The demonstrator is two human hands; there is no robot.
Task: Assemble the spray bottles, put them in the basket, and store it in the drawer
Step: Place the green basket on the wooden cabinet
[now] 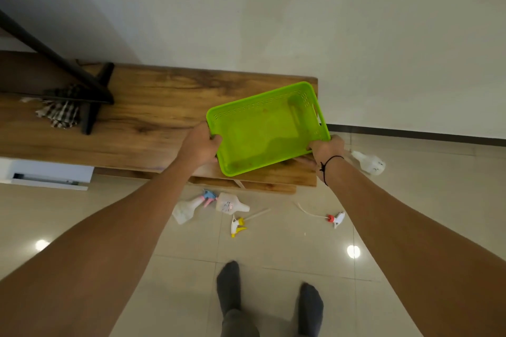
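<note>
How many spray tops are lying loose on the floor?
2: a yellow spray top on the tiles ahead of the feet, and a red-and-white spray top further right. The blue-and-pink one looks already fitted to a bottle.

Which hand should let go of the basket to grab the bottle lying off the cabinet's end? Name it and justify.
Right. The right hand grips the green basket at the corner nearest that bottle, which lies on the floor just beyond it. The left hand holds the opposite end, farther away.

Floor [273, 260]: bottles [231, 203], sprayers [237, 226]; cabinet [153, 117]: cloth [61, 111]
</note>
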